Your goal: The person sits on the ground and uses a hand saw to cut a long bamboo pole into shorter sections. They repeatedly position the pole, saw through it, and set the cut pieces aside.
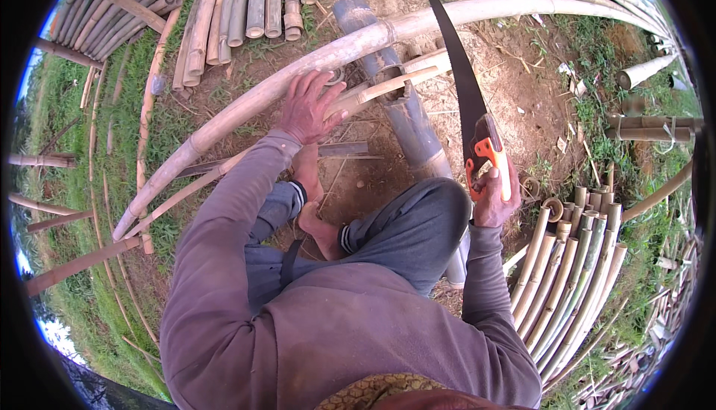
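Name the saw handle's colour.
The saw handle is mainly orange, seen best in the head view.

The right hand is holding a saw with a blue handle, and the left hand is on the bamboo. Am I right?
Nearly! The handle isn't blue; it's orange, as the head view shows. The rest is right: the right hand is holding the saw, and the left hand is on the bamboo.
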